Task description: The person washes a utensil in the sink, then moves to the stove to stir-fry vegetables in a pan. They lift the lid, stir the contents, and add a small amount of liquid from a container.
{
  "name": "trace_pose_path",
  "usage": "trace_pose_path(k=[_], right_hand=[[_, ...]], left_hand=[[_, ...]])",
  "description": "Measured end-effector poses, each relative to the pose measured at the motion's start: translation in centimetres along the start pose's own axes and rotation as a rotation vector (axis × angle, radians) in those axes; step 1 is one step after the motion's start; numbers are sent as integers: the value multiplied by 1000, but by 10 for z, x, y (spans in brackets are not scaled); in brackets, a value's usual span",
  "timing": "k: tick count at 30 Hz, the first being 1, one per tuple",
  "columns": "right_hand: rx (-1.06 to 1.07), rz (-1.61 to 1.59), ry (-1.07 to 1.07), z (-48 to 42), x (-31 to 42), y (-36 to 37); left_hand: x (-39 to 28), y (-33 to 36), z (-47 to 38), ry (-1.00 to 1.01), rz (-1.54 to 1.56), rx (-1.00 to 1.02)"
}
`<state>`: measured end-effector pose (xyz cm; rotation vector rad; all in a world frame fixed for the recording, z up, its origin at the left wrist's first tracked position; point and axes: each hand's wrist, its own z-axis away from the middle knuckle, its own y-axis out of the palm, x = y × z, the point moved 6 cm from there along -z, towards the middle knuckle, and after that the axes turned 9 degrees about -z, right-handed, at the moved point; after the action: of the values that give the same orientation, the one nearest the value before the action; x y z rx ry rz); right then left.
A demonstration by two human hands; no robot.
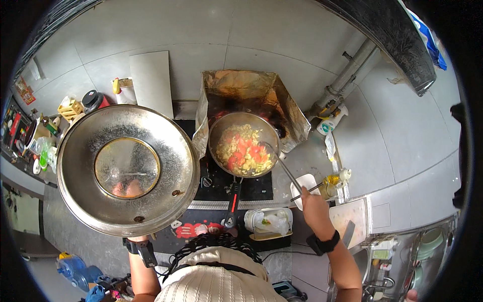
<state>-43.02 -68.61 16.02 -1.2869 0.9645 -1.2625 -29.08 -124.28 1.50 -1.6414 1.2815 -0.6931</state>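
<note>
A large metal pan lid [166,151] with a round glass window is held up at the left by my left hand [127,187], whose fingers show blurred through the glass; its grip is mostly hidden. My right hand [313,205] is closed on the long metal handle of a cooking utensil [288,171], whose head rests among the food. Tomato pieces [241,149] and yellowish chopped food [236,134] lie in a frying pan [277,139] on the black stove [256,190]. The pan's black and red handle [234,202] points toward me.
A sooty foil splash guard [241,81] surrounds the pan's back. Right of the stove are a white dish [307,181], an oil bottle [332,181], a spray bottle [332,120] and a cutting board with a knife [349,232]. A plastic container [253,222] sits in front.
</note>
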Motion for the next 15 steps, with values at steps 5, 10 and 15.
trace_pose_path(k=[5,10,15], right_hand=[[149,-500,40,25,31,-21],[152,-596,216,37,52,-39],[89,-472,60,41,56,-63]], left_hand=[[5,13,-9,20,21,-15],[8,24,-19,40,45,-21],[9,31,-24,50,51,-20]])
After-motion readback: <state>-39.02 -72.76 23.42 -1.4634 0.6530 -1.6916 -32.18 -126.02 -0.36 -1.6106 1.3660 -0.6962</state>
